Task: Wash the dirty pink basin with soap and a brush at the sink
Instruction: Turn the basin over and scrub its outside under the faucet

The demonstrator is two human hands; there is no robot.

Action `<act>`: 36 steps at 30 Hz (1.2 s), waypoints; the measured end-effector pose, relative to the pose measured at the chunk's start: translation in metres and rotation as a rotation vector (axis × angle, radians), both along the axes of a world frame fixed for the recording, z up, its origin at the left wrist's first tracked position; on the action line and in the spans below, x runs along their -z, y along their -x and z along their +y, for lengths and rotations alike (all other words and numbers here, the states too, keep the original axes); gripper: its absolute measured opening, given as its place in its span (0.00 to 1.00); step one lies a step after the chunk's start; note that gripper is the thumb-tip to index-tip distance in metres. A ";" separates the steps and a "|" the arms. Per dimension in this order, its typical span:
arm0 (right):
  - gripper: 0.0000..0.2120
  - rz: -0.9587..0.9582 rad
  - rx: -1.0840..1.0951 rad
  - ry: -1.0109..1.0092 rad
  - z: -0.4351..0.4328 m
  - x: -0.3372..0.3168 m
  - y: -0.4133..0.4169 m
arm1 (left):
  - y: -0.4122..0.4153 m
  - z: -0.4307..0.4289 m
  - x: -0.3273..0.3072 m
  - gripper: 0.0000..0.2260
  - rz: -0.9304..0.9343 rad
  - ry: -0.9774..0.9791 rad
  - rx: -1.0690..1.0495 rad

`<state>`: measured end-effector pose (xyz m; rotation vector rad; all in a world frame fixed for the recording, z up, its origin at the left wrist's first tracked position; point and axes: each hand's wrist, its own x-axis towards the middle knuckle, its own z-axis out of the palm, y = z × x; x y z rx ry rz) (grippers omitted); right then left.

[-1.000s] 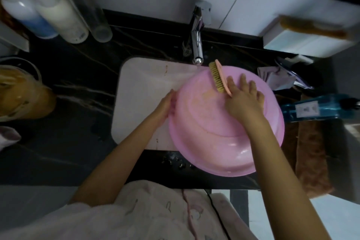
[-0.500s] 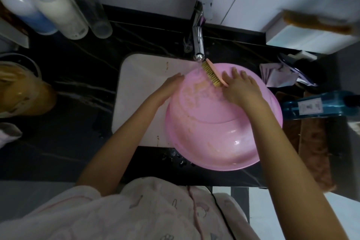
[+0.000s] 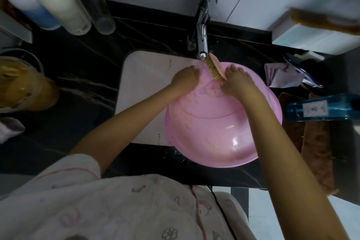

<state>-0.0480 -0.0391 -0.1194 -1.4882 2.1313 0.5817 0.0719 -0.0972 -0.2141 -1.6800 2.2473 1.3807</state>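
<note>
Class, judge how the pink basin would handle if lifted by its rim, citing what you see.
The pink basin looks like thin plastic, so probably light. Its wet gloss suggests slippery. Overhanging the sink at the front, it may tip.

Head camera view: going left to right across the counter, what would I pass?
Amber jar → white sink → left hand holding the pink basin → brush → right hand gripping it → crumpled grey cloth → blue bottle.

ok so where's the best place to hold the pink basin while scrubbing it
The pink basin is wide, smooth and tilted, so take its rim at the far left, coming from over the sink, where the left hand holds it; the right hand has the brush.
</note>
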 end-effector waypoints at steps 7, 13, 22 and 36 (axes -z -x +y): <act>0.30 -0.005 -0.004 0.037 0.004 0.002 0.000 | 0.009 -0.021 -0.005 0.17 0.048 -0.096 -0.082; 0.30 -0.007 0.010 0.032 0.002 0.002 -0.003 | -0.004 0.027 -0.007 0.20 -0.015 0.082 -0.114; 0.30 -0.023 0.012 0.043 0.009 0.001 -0.002 | -0.014 -0.009 0.003 0.18 0.002 -0.215 -0.143; 0.29 -0.057 0.042 0.087 0.015 0.000 -0.002 | -0.015 0.013 -0.001 0.18 -0.045 0.019 -0.094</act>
